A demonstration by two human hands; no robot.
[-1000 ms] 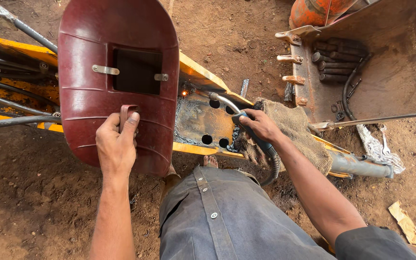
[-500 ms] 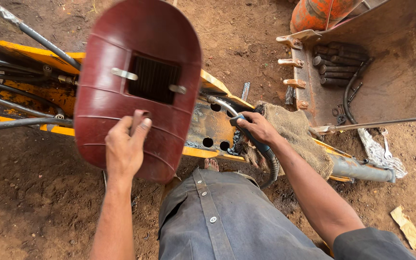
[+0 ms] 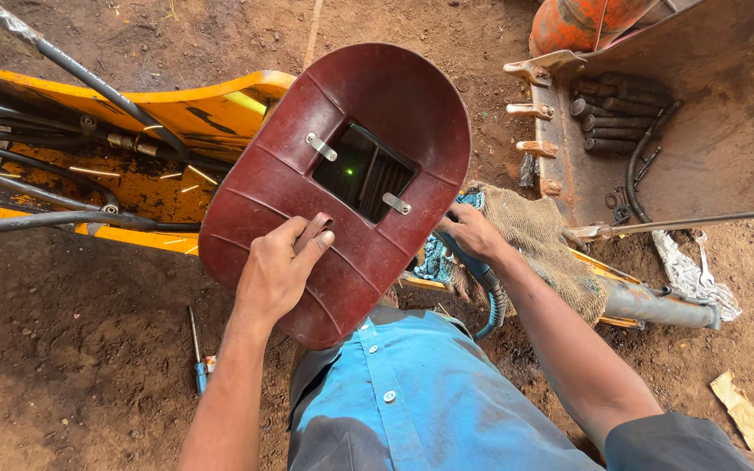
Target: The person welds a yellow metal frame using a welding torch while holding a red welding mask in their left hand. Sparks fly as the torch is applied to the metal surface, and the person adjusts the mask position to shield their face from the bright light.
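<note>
Nearest to me I count two bare hands and one blue shirt (image 3: 412, 401) over the lap at the bottom of the view. My left hand (image 3: 279, 272) is clenched on the small handle at the back of one dark red welding shield (image 3: 342, 183), fingers curled over it and the thumb pressed alongside, forearm rising straight up from the lower edge. The shield is tilted toward the right and sits in the middle of the view, in front of the yellow machine arm (image 3: 176, 113); it has one dark viewing window (image 3: 364, 170) held by two metal clips. My right hand (image 3: 471, 231) reaches forward from the lower right, elbow bent, and is closed around one electrode holder (image 3: 480, 272) with a blue-grey grip and a ribbed cable looping below it; the shield hides the holder's tip. Just beyond that hand lies one piece of burlap sacking (image 3: 543, 244), draped over the yellow steel.

On the dirt at lower left lies one screwdriver (image 3: 196, 349). Several black hoses (image 3: 37, 209) run along the yellow arm at left. Farther off, upper right, stands one rusty digger bucket (image 3: 709, 131) with a few worn teeth on its edge, and a stack of dark metal pins (image 3: 608, 113) inside.
</note>
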